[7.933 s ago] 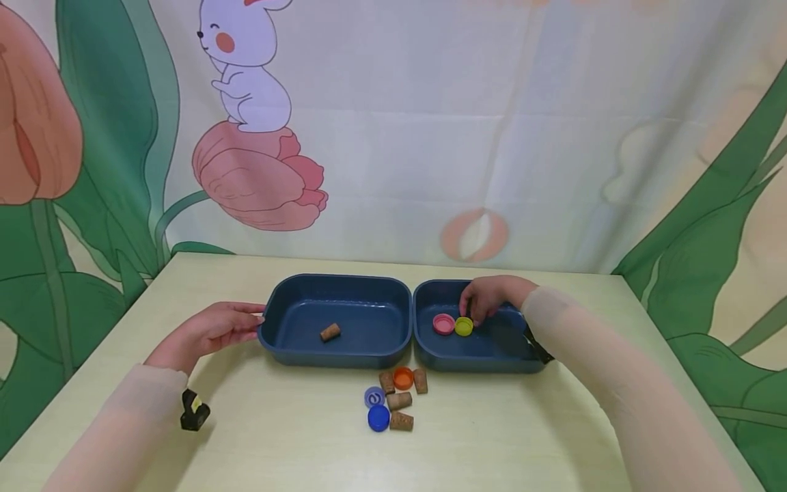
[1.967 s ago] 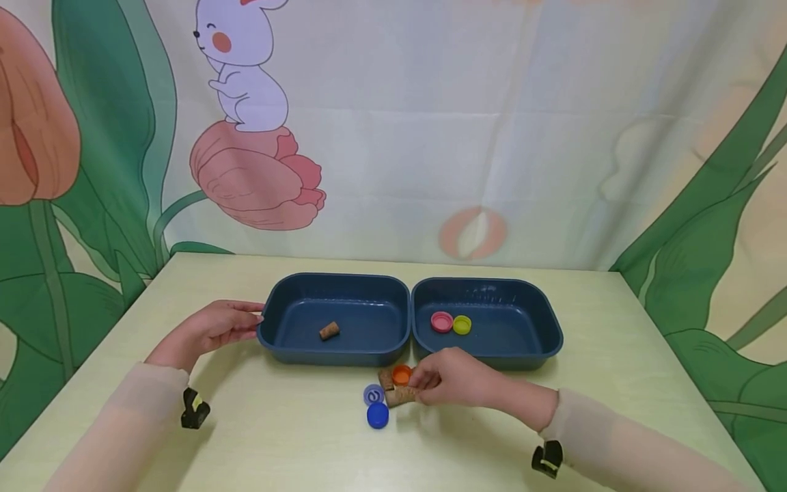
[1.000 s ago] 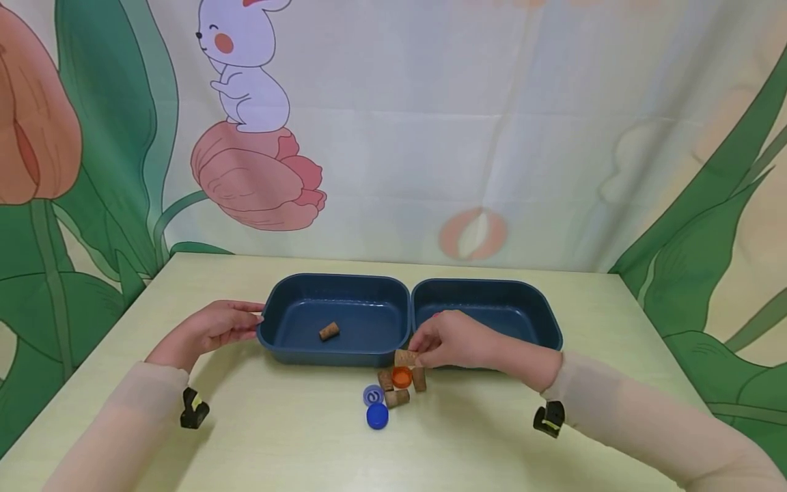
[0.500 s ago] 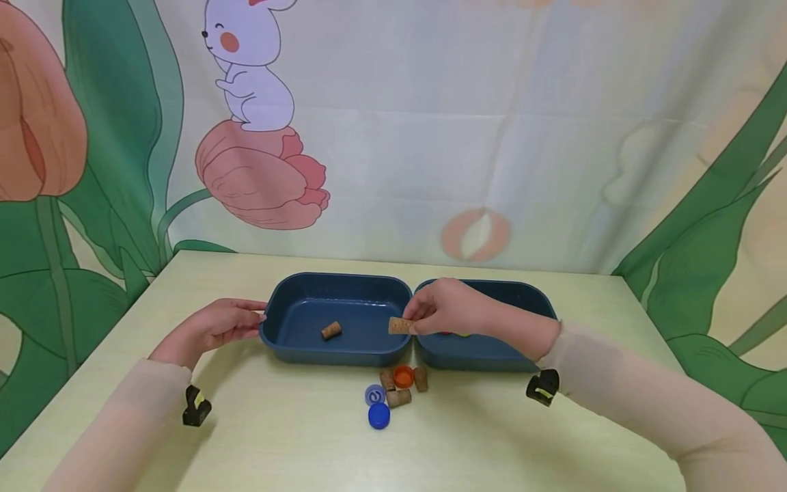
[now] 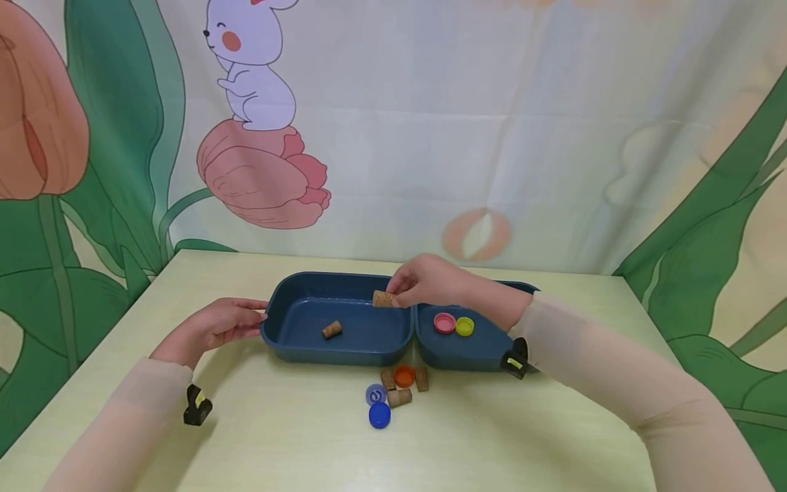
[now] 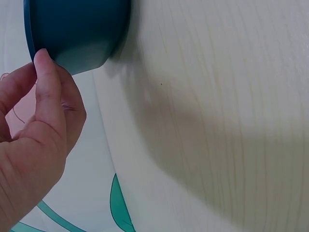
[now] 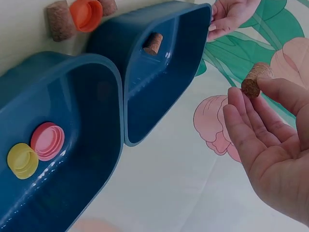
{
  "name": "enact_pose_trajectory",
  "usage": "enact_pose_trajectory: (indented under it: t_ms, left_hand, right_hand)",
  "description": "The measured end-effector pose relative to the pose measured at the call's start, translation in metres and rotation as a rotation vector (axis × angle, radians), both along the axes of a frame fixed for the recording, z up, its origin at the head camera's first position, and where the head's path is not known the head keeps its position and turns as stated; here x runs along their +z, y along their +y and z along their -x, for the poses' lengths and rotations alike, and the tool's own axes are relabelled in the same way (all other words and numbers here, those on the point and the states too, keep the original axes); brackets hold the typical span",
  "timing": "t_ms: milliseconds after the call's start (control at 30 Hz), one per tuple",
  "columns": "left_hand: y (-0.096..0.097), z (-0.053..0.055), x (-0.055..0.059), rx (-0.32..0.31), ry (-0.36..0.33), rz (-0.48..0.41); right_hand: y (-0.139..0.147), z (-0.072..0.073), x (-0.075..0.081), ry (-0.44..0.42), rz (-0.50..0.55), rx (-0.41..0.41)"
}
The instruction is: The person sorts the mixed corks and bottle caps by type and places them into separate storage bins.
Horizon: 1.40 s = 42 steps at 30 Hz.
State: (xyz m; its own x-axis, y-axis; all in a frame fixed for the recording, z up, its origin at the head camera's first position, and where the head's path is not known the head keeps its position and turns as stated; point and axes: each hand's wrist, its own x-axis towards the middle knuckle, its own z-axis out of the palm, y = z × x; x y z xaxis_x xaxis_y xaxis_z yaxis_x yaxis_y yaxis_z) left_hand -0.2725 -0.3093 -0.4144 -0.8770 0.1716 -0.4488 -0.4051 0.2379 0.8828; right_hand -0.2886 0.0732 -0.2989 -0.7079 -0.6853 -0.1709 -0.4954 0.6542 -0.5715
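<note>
My right hand (image 5: pixel 430 280) pinches a cork (image 5: pixel 384 298) between thumb and fingertips, above the right end of the left blue tray (image 5: pixel 344 359). In the right wrist view the held cork (image 7: pixel 256 80) is tilted at the fingertips. Another cork (image 5: pixel 332 329) lies on that tray's floor. At the tray's left end my left hand (image 5: pixel 224 326) grips the rim; the left wrist view has its thumb (image 6: pixel 48 89) against the outer wall. The right blue tray (image 5: pixel 455 362) contains a pink bottle cap (image 5: pixel 445 323) and a yellow bottle cap (image 5: pixel 464 326); my right forearm hides part of it.
In front of the trays, several loose pieces lie grouped on the table (image 5: pixel 283 430): corks (image 5: pixel 399 398), an orange cap (image 5: pixel 404 376), a light blue cap (image 5: pixel 376 394) and a dark blue cap (image 5: pixel 379 415). A printed curtain (image 5: pixel 393 150) hangs behind the table.
My right hand left the right tray, took a cork from the group on the table and carried it up and left over the left tray. The left hand stays at the rim.
</note>
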Motion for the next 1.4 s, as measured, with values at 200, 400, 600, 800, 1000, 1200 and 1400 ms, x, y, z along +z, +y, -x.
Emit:
enact_pose_trajectory:
  t_ms: [200, 400, 600, 800, 1000, 1200, 1400]
  left_hand:
    - [0.001, -0.001, 0.001, 0.000, 0.000, -0.005]
    - [0.001, -0.001, 0.001, -0.007, 0.007, -0.006]
    - [0.000, -0.001, 0.001, -0.007, 0.001, 0.000]
    - [-0.001, -0.001, -0.001, 0.000, -0.002, -0.013]
    - [0.000, 0.000, 0.000, -0.007, 0.007, -0.026]
    - [-0.001, -0.001, 0.002, -0.022, 0.021, -0.013]
    - [-0.001, 0.000, -0.001, -0.016, 0.013, -0.007]
  right_hand:
    - [-0.009, 0.011, -0.001, -0.001, -0.010, 0.007]
    - [-0.016, 0.022, -0.001, -0.001, -0.004, 0.008]
    - [-0.026, 0.033, 0.001, -0.021, 0.013, 0.030]
    - [-0.038, 0.046, 0.003, -0.026, -0.001, 0.052]
    - [-0.052, 0.059, -0.002, -0.011, -0.018, 0.045]
    - [-0.068, 0.069, -0.007, -0.032, -0.018, 0.064]
    - [-0.079, 0.076, -0.010, -0.026, -0.015, 0.073]
